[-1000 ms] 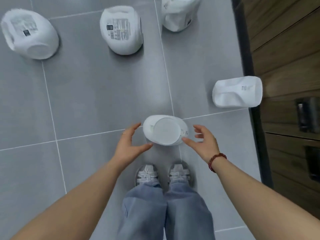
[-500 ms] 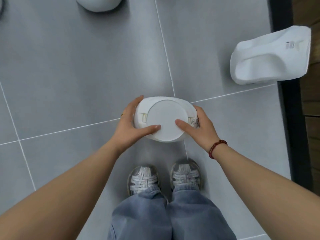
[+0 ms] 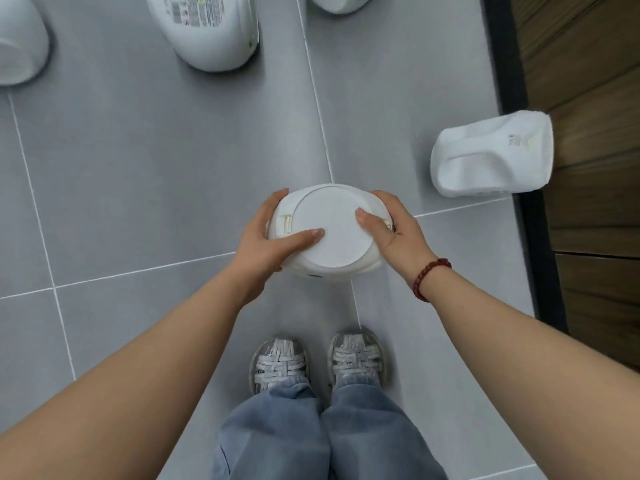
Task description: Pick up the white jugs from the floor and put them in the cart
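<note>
I look straight down at a white jug (image 3: 329, 230) held between both hands above the grey tiled floor (image 3: 156, 161), its flat base facing me. My left hand (image 3: 270, 237) grips its left side, thumb lying across the base. My right hand (image 3: 391, 230) grips the right side, thumb also on the base. Another white jug (image 3: 491, 154) lies on its side at the right. A labelled jug (image 3: 207, 29) lies at the top, one more jug (image 3: 17, 43) at the top left, and a further jug (image 3: 339, 1) is cut off at the top edge. No cart is in view.
A dark baseboard (image 3: 540, 237) and a wooden wall (image 3: 595, 168) run along the right side. My two feet in grey woven shoes (image 3: 318, 358) stand on the tiles just below the held jug.
Both hands closed round the jug that stood in front of my feet and raised it toward the camera. The view shifted, so the other jugs now sit nearer the frame's edges.
</note>
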A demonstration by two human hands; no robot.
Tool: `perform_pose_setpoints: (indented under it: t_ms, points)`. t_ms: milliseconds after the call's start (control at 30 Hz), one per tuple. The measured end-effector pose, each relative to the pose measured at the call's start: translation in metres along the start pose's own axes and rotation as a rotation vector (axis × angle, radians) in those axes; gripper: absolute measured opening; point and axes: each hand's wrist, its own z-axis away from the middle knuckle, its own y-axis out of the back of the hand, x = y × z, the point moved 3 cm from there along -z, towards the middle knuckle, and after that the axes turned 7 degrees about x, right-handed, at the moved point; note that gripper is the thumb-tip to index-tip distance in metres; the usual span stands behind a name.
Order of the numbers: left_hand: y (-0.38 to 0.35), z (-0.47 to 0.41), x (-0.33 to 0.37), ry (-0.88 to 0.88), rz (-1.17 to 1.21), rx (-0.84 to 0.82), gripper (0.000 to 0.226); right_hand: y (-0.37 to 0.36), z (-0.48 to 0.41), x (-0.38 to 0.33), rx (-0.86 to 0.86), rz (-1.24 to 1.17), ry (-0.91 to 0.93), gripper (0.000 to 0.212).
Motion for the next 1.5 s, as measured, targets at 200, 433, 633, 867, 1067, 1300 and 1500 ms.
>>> perform_pose_setpoints:
  t_ms: [200, 433, 633, 867, 1067, 1300, 1500]
  points:
    - [0.016, 0.052, 0.113, -0.053, -0.071, -0.115, 0.061, 0.028, 0.031, -0.114, 0.038, -0.023, 0.028, 0.022]
    - [0.059, 0.158, 0.269, -0.264, -0.068, -0.031, 0.066, 0.052, 0.107, -0.295, 0.042, -0.024, 0.130, 0.017]
    - [0.110, 0.273, 0.367, -0.427, -0.060, 0.034, 0.077, 0.060, 0.199, -0.444, -0.024, 0.056, 0.220, 0.022]
    - [0.148, 0.379, 0.406, -0.653, -0.137, 0.028, 0.106, 0.064, 0.286, -0.552, -0.124, 0.164, 0.304, 0.033]
    - [0.166, 0.448, 0.443, -0.712, -0.011, 0.131, 0.099, 0.071, 0.336, -0.603, -0.142, 0.287, 0.477, 0.060]
    - [0.178, 0.534, 0.453, -0.752, 0.107, 0.281, 0.097, 0.083, 0.411, -0.633, -0.421, 0.308, 0.783, 0.099]
    - [0.207, 0.610, 0.398, -0.687, 0.176, 0.509, 0.086, 0.038, 0.462, -0.625, -0.616, 0.371, 0.874, 0.103]
